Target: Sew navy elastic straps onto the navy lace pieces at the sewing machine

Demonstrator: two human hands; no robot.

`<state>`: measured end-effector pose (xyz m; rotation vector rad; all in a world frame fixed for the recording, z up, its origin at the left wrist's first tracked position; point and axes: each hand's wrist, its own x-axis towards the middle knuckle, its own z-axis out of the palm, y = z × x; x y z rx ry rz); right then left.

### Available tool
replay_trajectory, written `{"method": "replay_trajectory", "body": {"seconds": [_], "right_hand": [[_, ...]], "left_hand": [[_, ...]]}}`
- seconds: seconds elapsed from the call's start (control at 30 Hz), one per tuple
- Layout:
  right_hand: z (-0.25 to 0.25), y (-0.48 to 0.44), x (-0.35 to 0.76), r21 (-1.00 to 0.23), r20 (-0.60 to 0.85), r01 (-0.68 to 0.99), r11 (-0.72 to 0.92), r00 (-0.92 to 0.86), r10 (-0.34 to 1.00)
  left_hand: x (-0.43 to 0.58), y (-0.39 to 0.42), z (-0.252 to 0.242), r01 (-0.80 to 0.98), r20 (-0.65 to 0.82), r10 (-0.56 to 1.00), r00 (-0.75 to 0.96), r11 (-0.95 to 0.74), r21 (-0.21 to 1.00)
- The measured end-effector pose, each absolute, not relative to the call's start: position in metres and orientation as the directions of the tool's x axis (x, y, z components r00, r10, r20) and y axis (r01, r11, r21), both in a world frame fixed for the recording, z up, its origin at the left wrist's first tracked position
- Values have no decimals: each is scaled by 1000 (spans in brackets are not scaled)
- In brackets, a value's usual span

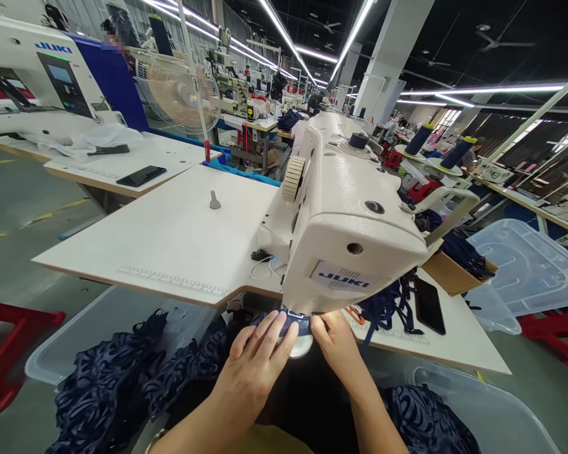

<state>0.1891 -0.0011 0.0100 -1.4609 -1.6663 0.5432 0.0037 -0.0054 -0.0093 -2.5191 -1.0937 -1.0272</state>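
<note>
A white JUKI sewing machine [345, 208] stands on a white table [170, 233], its head toward me. Under the head lies a small navy fabric piece [294, 323]. My left hand [258, 362] rests flat on that piece with its fingers stretched forward. My right hand [334, 337] presses the piece from the right side; its fingertips are hidden under the machine head. More navy strips [388, 306] hang over the table just right of the machine.
A clear bin of navy pieces [118, 378] sits at lower left, another bin [435, 419] at lower right. A black phone [428, 305], a cardboard box [454, 272] and a clear lid [530, 265] lie right. A fan [180, 94] and other machines stand behind.
</note>
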Motion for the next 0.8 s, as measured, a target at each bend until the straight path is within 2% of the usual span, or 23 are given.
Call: {"method": "replay_trajectory", "body": {"seconds": [0.27, 0.47, 0.57, 0.7, 0.77, 0.8], "right_hand": [[15, -3, 189, -765, 356, 581, 279, 20, 934], [10, -8, 188, -803, 320, 568, 184, 150, 935], [10, -11, 186, -827, 312, 530, 185, 160, 936], [19, -24, 188, -844, 151, 535, 38, 168, 974], [30, -39, 190, -796, 56, 605, -10, 89, 994], [37, -48, 190, -765, 40, 643, 27, 6, 999]], "left_hand": [[5, -5, -9, 689, 670, 545, 504, -722, 69], [11, -4, -5, 671, 690, 505, 518, -740, 38], [13, -4, -5, 663, 695, 490, 526, -748, 25], [6, -8, -4, 603, 677, 483, 556, -794, 72], [-2, -14, 0, 520, 655, 482, 581, -840, 157], [-6, -17, 4, 456, 636, 482, 603, -862, 221]]}}
